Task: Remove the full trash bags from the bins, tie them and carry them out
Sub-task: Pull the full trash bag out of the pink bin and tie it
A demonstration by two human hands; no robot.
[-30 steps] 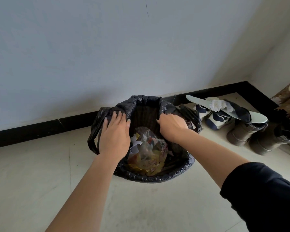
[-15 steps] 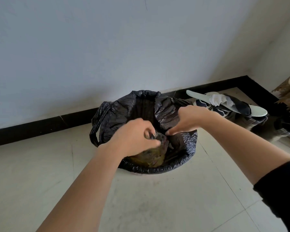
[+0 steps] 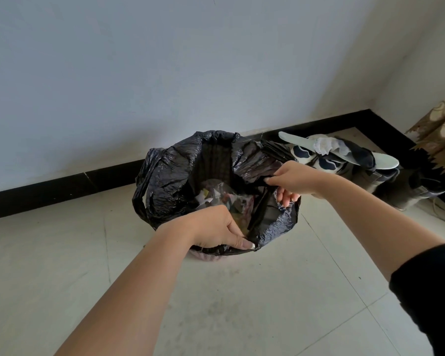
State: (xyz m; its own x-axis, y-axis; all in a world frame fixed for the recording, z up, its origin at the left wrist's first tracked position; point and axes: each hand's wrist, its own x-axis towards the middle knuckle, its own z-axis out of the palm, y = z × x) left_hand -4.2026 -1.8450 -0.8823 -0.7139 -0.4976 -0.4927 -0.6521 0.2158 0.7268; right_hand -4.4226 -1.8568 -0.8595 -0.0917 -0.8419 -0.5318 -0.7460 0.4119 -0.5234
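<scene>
Black trash bag [image 3: 170,181]: lines a woven bin [image 3: 211,256] on the tiled floor [image 3: 242,304] by the wall, mouth open, mixed paper and plastic rubbish [image 3: 224,199] inside.
Left hand [image 3: 213,231]: closed, thumb and fingers pinching the bag's near rim.
Right hand [image 3: 290,182]: closed on the bag's rim on the side across from the left hand, lifting the plastic clear of the bin.
Shoes and insoles [image 3: 337,155]: heaped just beyond the right hand, against the black skirting.
Patterned curtain [image 3: 439,134]: farther right of that hand.
</scene>
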